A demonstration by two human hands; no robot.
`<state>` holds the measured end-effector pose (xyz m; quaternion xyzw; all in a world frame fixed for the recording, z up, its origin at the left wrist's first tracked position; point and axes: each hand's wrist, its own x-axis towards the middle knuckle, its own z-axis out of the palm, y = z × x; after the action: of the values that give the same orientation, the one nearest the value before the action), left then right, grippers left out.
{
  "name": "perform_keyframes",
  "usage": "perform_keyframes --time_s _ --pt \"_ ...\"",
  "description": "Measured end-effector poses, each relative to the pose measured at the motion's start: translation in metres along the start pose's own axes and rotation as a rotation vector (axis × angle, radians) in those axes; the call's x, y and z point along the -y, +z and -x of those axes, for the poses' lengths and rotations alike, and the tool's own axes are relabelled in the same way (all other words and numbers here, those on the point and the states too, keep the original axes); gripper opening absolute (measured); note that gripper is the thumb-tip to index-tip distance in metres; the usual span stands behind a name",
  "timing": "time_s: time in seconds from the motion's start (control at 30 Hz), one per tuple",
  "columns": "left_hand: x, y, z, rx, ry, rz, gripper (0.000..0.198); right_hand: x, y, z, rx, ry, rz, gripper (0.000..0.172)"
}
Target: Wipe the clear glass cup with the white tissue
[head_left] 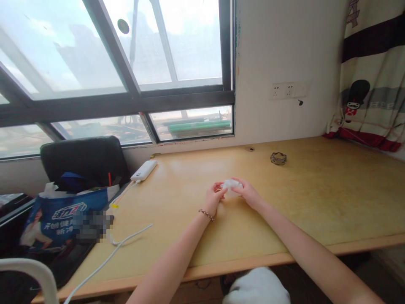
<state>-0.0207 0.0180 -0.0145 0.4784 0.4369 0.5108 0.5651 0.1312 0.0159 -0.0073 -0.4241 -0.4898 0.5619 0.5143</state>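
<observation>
Between my two hands, over the middle of the wooden table (177,228), is a small crumpled white translucent thing (232,185) that looks like thin plastic or tissue. My left hand (216,196), with a beaded bracelet (206,215) on its wrist, pinches the left side of it. From the right, my right hand (247,192) closes its fingers on the other side. The underside of the white thing and some of my fingertips are hidden.
A dark ring-shaped bracelet (278,158) lies farther back on the right. To the left are a white power bank (144,170) with a cable, a loose white cable (104,262), a blue bag (63,219) and a black chair (84,158). A curtain (370,97) hangs at right.
</observation>
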Motion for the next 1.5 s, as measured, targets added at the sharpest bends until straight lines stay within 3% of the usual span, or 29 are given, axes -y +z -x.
perform_keyframes --time_s 0.1,0.2,0.43,0.63,0.77,0.93,1.07,1.2,1.27,1.37,1.5 --pt "-0.002 0.000 0.002 0.029 0.008 -0.009 0.039 -0.011 -0.015 -0.011 -0.174 -0.052 0.075 0.023" --pt "-0.003 0.001 0.002 0.069 0.019 -0.036 0.040 -0.016 -0.023 -0.019 -0.249 -0.068 0.046 0.020" --pt "-0.001 0.005 0.000 -0.025 0.046 -0.077 0.056 -0.008 -0.017 -0.015 -0.209 0.008 -0.114 0.029" --pt "-0.002 0.003 0.003 0.122 0.019 -0.105 0.027 -0.002 -0.010 -0.007 -0.077 0.073 -0.111 0.034" --pt "0.003 0.000 0.001 0.026 -0.022 0.005 0.024 -0.005 -0.013 -0.009 -0.104 0.091 -0.097 0.029" --pt "0.004 -0.005 -0.006 -0.112 -0.060 0.133 0.024 -0.006 -0.026 -0.017 -0.281 0.067 -0.056 0.026" --pt "0.002 -0.007 -0.005 -0.171 -0.064 0.162 0.031 0.003 -0.023 -0.012 -0.376 -0.126 0.173 0.031" --pt "0.000 -0.002 0.000 -0.084 -0.056 0.179 0.036 0.013 -0.007 0.005 -0.222 -0.502 0.607 0.037" --pt "-0.001 0.000 0.002 -0.003 -0.050 0.176 0.041 0.014 -0.001 0.010 -0.114 -0.589 0.764 0.038" --pt "-0.002 0.003 0.005 0.127 -0.046 0.137 0.046 0.012 -0.002 0.011 -0.084 -0.589 0.836 0.021" --pt "-0.005 0.005 0.008 0.211 -0.057 0.091 0.044 0.010 -0.011 0.005 -0.277 -0.504 0.726 0.018"
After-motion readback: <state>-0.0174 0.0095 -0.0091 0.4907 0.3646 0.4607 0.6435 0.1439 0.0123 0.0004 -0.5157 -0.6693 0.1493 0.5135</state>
